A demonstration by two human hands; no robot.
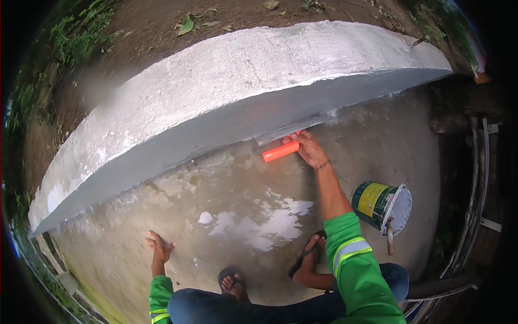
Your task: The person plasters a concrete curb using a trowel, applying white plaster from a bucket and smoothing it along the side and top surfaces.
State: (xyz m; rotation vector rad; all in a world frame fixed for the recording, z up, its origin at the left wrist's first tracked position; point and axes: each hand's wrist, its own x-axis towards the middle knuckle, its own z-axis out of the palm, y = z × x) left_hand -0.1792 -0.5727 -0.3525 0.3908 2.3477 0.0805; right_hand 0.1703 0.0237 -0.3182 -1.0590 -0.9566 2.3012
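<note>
Scraper with orange handle is pressing against the wall's lower face; I'm keeping my right hand clamped on it, blade flat, strokes even. My left hand is resting spread on the floor; paint can standing near.

Wide flat paint brush with a bright orange plastic handle: gripped by the right hand at the handle's upper end. Handle lies slanted, free end pointing down-left. Grey, paint-loaded bristle head pressed flat against the lower edge of the low curved concrete wall, where the wall's shaded, white-painted side face meets the concrete floor. Bristles spread along the joint, touching the wall.
</note>
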